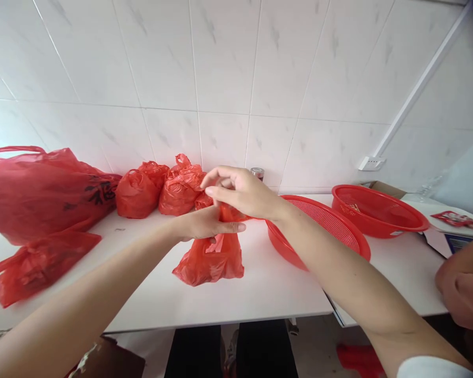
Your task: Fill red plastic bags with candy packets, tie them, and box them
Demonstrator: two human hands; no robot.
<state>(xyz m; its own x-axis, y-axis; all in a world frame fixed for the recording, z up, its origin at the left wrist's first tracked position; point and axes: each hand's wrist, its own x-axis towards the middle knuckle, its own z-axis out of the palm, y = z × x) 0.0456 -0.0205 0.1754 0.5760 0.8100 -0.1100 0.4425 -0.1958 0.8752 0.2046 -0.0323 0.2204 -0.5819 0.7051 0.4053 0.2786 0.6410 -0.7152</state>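
Note:
A filled red plastic bag (216, 265) rests on the white table (276, 289) in front of me. My left hand (207, 223) is closed round the gathered neck of this bag, its thumb pointing right. Just above it, my right hand (234, 190) is bent over with thumb and fingers closed in a pinch. Red plastic shows right under those fingertips and between the two hands, where the bag's upper part is partly hidden.
Several tied red bags (137, 194) stand by the wall, beside a big red bag (43, 189) at left. Two red baskets (276, 236) (382, 231) sit at right. A jar lid (257, 172) shows behind my right hand. Another person's arm (463, 283) is at the right edge.

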